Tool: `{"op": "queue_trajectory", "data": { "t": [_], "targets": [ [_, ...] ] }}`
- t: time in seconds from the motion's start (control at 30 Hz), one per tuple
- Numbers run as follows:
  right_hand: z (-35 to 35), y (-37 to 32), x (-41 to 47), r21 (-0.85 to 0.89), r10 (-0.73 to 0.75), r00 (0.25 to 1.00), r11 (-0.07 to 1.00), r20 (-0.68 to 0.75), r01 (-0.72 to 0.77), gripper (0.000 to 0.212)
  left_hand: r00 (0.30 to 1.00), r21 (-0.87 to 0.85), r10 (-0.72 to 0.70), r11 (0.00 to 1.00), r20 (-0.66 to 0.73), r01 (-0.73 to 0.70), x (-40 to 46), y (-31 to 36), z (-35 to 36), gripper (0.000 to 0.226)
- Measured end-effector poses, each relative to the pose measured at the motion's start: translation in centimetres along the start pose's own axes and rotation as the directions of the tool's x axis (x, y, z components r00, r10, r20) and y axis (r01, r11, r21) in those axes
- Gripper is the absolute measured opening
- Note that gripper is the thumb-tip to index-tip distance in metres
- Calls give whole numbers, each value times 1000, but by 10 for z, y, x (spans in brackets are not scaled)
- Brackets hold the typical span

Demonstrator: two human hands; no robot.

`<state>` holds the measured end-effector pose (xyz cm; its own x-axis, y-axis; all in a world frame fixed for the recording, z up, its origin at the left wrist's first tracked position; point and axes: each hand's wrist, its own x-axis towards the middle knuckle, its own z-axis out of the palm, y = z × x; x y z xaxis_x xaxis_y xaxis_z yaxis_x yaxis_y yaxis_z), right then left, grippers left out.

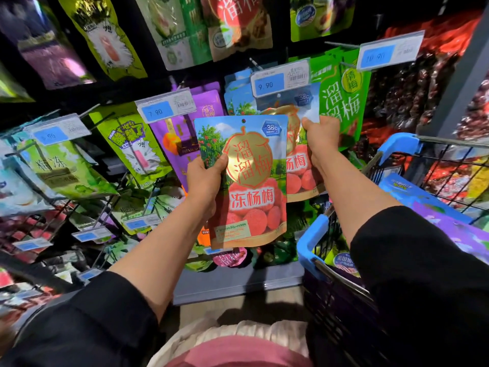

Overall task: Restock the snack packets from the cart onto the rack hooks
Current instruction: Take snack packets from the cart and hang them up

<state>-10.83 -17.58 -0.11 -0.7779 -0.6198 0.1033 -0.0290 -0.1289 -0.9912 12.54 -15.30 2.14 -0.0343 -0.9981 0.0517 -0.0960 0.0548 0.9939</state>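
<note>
A shop aisle, at the hanging-snack rack.
Snack packets (127, 144) hung in rows on hooks, blue price tags (267, 84) reading 9.90 and 7.90 clipped in front, and a wire shopping cart (315, 234) stood alongside.

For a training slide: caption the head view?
Left hand holds a bayberry packet; right hand grips matching hung packets.

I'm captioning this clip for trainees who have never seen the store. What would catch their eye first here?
First, the blue-and-red bayberry packet held up at centre, gripped at its left edge by the left hand. Just behind it to the right, the right hand grips matching hanging packets under the 9.90 price tag. At lower right, the blue-rimmed cart holds more packets.
</note>
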Motion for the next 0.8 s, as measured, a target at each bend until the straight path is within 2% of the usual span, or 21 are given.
{"op": "queue_trajectory", "data": {
  "t": [0.13, 0.27, 0.37, 0.43, 0.53, 0.67, 0.8],
  "targets": [
    [1, -1, 0, -5, -31, 1000, 999, 3, 31, 36, 1000, -13, 3, 1000, 6, -3, 1, -1, 3, 9],
    [1, -4, 4, -149, -84, 996, 986, -14, 81, 35, 1000, -22, 30, 999, 2, -30, -1, 1, 5, 13],
    [-2, -4, 1, -143, -69, 998, 987, -4, 68, 21, 998, -7, 55, 998, 9, -55, -4, 5, 7, 10],
    [-3, -5, 1, -147, -74, 997, 986, 10, 74, 20, 998, 3, 70, 998, 9, -70, -5, 7, 9, 6],
    [-4, -10, 0, -173, -95, 995, 980, 39, 100, 26, 997, 23, 73, 997, 6, -73, -5, 10, 10, 8],
    [-3, -10, -4, -121, -82, 995, 989, 60, 89, 44, 997, 42, 79, 996, 17, -80, -6, 14, 13, 10],
    [-2, -7, -4, -113, -62, 996, 991, 58, 68, 44, 997, 48, 81, 996, 7, -81, -7, 15, 12, 11]
  ]
}}
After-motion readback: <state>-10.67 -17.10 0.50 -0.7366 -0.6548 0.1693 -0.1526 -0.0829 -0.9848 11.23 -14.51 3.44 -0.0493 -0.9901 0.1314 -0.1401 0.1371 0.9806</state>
